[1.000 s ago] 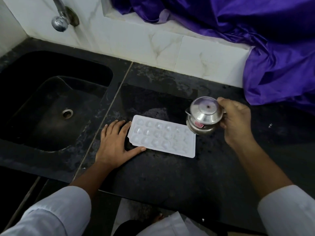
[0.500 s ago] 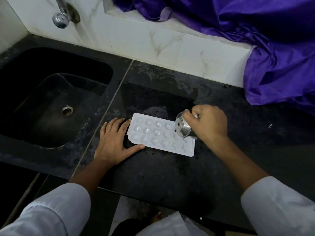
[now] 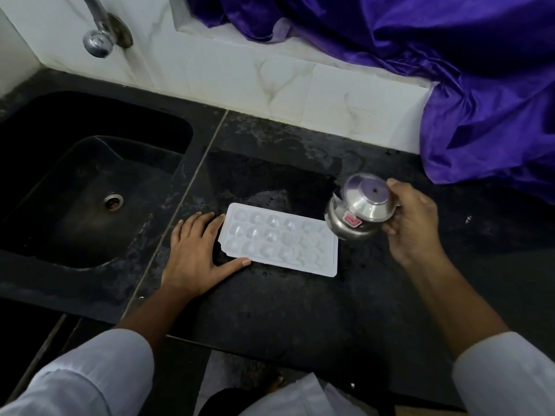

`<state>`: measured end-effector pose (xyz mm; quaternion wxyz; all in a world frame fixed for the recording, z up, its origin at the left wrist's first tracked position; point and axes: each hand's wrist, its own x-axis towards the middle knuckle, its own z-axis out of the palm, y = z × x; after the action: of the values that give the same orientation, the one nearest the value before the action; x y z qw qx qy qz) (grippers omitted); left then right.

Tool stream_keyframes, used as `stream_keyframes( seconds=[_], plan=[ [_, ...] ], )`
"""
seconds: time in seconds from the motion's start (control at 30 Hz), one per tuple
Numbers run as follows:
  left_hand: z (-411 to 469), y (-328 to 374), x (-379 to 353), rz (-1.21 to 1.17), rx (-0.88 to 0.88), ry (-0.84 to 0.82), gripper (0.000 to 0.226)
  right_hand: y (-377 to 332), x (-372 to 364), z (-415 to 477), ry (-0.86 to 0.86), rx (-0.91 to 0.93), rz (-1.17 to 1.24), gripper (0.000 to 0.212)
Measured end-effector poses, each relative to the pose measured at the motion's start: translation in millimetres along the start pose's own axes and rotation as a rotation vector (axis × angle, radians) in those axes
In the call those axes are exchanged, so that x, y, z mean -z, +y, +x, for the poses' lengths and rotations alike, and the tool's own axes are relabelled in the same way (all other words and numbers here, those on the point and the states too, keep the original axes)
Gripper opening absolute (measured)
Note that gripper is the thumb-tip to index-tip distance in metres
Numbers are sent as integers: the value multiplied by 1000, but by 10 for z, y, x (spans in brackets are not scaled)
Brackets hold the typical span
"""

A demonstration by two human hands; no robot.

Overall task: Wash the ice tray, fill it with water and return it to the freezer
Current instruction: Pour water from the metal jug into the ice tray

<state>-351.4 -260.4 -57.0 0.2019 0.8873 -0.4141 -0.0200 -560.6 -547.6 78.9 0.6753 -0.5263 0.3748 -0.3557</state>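
Tray (image 3: 279, 238) steadied, pot (image 3: 360, 213) tipped.
Left hand (image 3: 195, 253) flat, straight fingers (image 3: 210, 225) touching tray; right hand (image 3: 416, 223) curled round pot.

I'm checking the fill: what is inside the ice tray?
The ice tray shows rows of rounded cups with glints; water cannot be confirmed. The steel pot, held tilted by the right hand, covers the far right corner.

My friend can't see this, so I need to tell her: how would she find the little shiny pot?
On the black stone counter right of the black sink lies a flat white plastic ice tray. At the tray's right end, the right hand holds a small round steel pot tipped sideways. It is the only shiny thing held, and it wears a red sticker.
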Motion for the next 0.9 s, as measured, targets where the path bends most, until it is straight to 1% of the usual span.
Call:
stream_keyframes(
  seconds=[0.07, 0.1, 0.17, 0.27, 0.37, 0.4, 0.53, 0.63, 0.77, 0.83, 0.9],
  plan=[
    [0, 1, 2, 0, -1, -1, 111, -70, 29, 0, 0, -10, 115, 30],
    [3, 1, 2, -1, -1, -2, 111, -100, 38, -2, 3, -5, 133, 31],
    [6, 3, 4, 1, 1, -5, 112, -146, 50, -14, 13, 33, 72, 31],
    [4, 4, 3, 3, 1, -3, 111, -121, 74, 3, 6, 135, -169, 32],
    [1, 0, 0, 5, 0, -3, 111, -11, 72, 34, -55, 259, -471, 50],
    [3, -2, -1, 5, 1, -4, 111, 27, 61, 35, -75, 298, -584, 53],
    [3, -5, 3, 8, 3, -8, 111, 91, -75, -29, -99, 452, -1022, 54],
    [0, -4, 5, 3, 4, -2, 110, 104, -196, -76, -110, 508, -1205, 55],
    [-1, -2, 0, 4, 0, -2, 110, 126, -265, -86, -123, 558, -1288, 54],
    [-4, -6, -1, 5, 1, -2, 110, 130, -229, -66, -115, 552, -1239, 54],
    [-3, -9, -1, 3, 4, -3, 111, 149, -118, -7, -86, 481, -1101, 53]
  ],
)
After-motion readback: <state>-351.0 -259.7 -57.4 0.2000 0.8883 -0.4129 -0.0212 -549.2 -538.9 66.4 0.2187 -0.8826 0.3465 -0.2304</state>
